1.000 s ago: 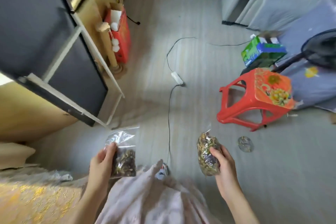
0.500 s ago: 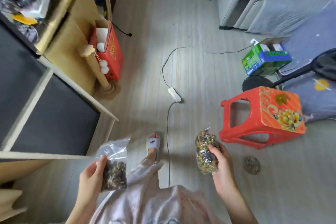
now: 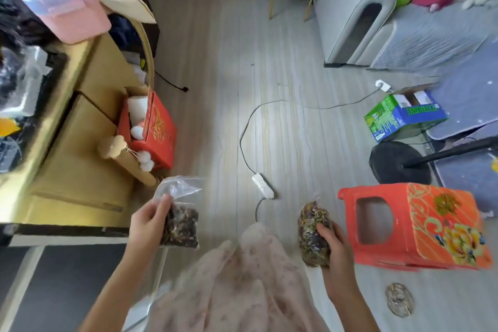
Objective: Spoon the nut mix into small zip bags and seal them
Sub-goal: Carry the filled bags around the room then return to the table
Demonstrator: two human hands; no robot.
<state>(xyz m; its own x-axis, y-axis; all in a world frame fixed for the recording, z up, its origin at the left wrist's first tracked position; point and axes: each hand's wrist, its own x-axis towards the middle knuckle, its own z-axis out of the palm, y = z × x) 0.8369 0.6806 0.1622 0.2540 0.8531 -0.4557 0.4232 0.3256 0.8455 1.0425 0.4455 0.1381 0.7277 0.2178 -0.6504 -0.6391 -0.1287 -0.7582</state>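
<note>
Left hand [image 3: 147, 224]: we see it at about 8 o'clock in the head view, its fingers [image 3: 164, 201] pinching the half-filled zip bag [image 3: 179, 214] along the left edge.
Half-filled zip bag: held above the floor [image 3: 283, 83], long axis near vertical, clear top toward 12 o'clock, dark nut mix [image 3: 180, 229] settled at the bottom.
Right hand [image 3: 335, 248]: at about 5 o'clock, its fingers curled round the full bag [image 3: 312, 232].
Full bag: packed along its whole length, long axis upright and leaning slightly, top toward 12 o'clock.
Beside it: we note a red stool [image 3: 420, 226] at 3 o'clock, well apart from the left hand.
On the floor: a third packed bag [image 3: 398, 299] at 5 o'clock, and a white power strip [image 3: 262, 185] between the two held bags.
</note>
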